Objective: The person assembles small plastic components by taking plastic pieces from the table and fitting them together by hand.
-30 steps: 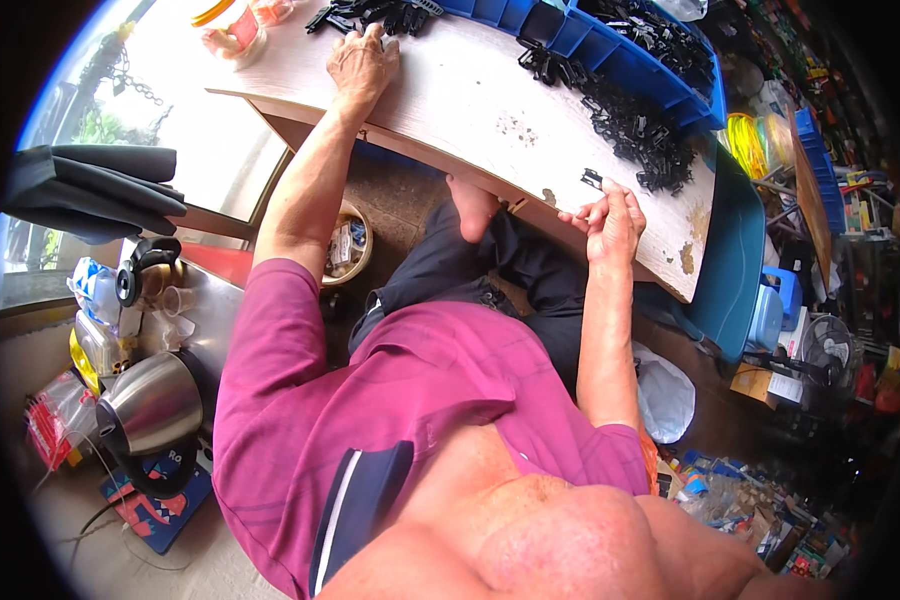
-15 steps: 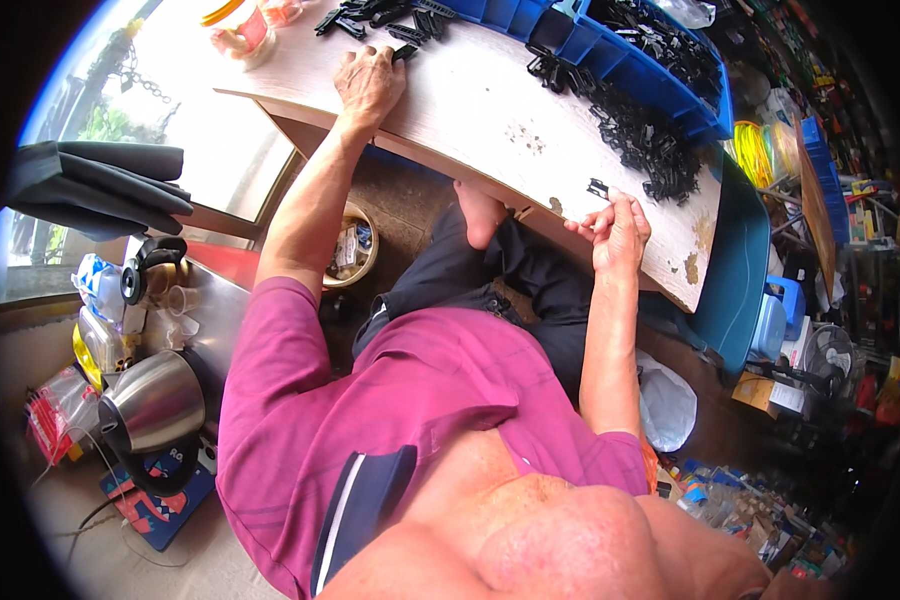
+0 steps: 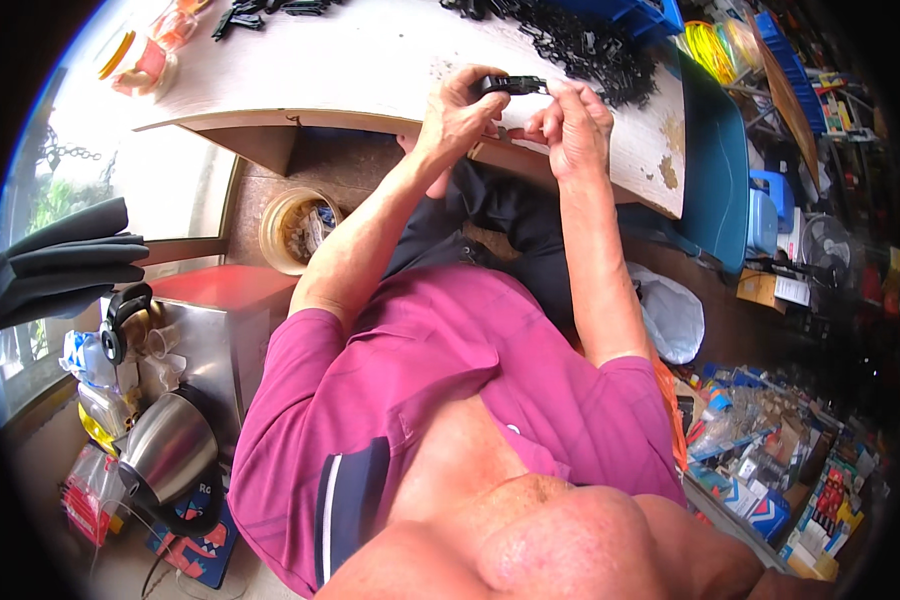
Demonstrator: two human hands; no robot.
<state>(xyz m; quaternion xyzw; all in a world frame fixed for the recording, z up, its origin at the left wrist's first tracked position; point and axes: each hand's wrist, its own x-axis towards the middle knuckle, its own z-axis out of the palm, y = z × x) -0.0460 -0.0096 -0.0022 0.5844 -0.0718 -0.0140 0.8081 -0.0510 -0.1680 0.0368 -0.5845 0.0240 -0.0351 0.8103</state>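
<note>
In front of me, over the near part of the white table (image 3: pixel 370 62), my left hand (image 3: pixel 454 118) pinches a black plastic part (image 3: pixel 515 85), dark and elongated with a rounded left end. At its right end are the closed fingertips of my right hand (image 3: pixel 578 130). The small black piece that hand held earlier cannot be told apart from the longer part now. Beyond my hands lies a heap of small black plastic pieces (image 3: pixel 595 60). Several longer black parts (image 3: pixel 270 10) rest at the far left of the table.
A blue bin (image 3: pixel 660 15) stands behind the heap. Clear jars (image 3: pixel 140 65) sit on the table's left end. Below the table edge is a round bucket (image 3: pixel 275 235) with scraps in it. A steel kettle (image 3: pixel 175 445) stands lower left, a teal bin (image 3: pixel 715 150) right of the table.
My left hand has moved right from the far-left parts, bringing a black part to my right hand. My right hand has risen slightly to meet it, and the view has shifted.
</note>
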